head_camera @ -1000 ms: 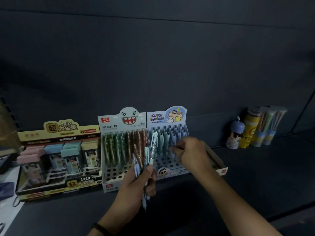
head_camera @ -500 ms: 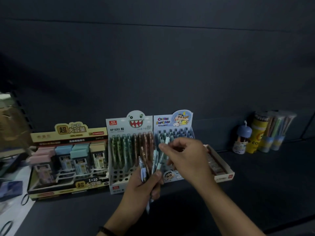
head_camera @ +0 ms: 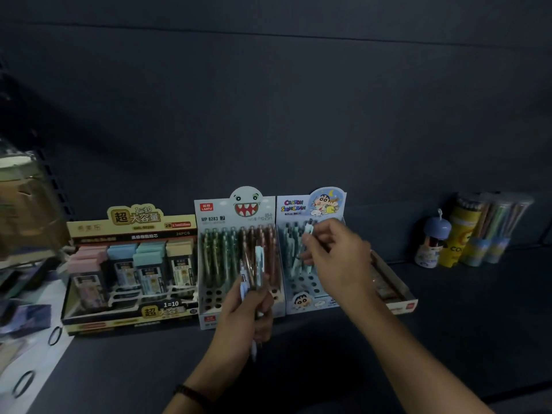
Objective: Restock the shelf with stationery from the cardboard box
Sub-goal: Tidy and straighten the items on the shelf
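Dark grey metal forms the shelf [head_camera: 448,330] and its back wall. In the head view, the left hand [head_camera: 248,312] has its grip wrapped round a bundle of pens [head_camera: 258,264], held upright in front of the monster-face display box [head_camera: 248,204], near the shelf's front edge.

The right hand [head_camera: 340,258] is raised over the cartoon display box [head_camera: 298,206], which stands just right of the monster-face one. Its grip is narrow: thumb and fingertips pinch a pale pen [head_camera: 308,231], though blur hides the exact hold. The pen's long axis stands roughly upright, leaning a little, with its lower end toward the tray.

The back rows of the cartoon box are filled. The empty holes [head_camera: 310,284] lie below the pinch and toward the shelf's front edge. The coming move therefore looks like a short drop forward and down, with the pen kept near vertical to meet a hole. The right hand is plainly the nearer one, and the left serves as the supply.

A box of lead refills [head_camera: 131,222] sits toward the shelf's left end, and pencil tubs [head_camera: 466,234] toward its right.
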The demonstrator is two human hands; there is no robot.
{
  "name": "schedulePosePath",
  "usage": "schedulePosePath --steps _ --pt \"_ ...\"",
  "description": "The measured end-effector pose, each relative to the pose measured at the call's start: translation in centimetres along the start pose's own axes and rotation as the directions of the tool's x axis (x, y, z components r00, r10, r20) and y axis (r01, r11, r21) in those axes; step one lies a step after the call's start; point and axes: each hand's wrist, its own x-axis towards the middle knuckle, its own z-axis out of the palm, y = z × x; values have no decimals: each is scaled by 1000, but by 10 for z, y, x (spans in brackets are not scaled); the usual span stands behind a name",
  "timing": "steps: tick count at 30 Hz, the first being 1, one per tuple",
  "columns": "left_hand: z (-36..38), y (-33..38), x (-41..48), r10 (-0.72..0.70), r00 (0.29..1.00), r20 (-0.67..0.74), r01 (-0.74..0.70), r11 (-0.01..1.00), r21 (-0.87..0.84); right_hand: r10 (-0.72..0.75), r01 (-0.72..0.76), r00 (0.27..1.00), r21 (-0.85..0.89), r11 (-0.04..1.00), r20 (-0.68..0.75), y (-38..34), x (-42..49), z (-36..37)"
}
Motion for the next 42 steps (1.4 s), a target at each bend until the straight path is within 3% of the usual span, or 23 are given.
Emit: schedulePosePath --steps 11,19,25,29,32,35,39,42 --pt "4 5 -5 14 998 63 -4 988 -156 -29 46 997 -252 967 73 9 14 19" --pt "5 4 -4 60 998 26 -59 998 -28 85 -34 987 -349 936 133 16 14 24" --pt "9 4 -6 77 997 15 -77 997 -5 149 -95 975 -297 950 165 16 9 23" --pt "9 5 -7 65 997 37 -64 998 -20 37 -26 997 -161 987 65 -2 -4 10" --pt "10 4 -7 52 996 78 -53 999 9 111 -124 962 37 992 251 -19 -11 8" --pt "10 3 -9 21 995 99 -18 999 -30 128 -166 944 102 981 304 -20 -12 5" --pt "7 1 -5 68 998 -7 -68 997 21 135 -159 984 229 960 117 -17 -1 -15" --pt "4 3 -2 47 999 -23 -48 999 -14 120 -116 993 180 977 -13 -8 10 -23"
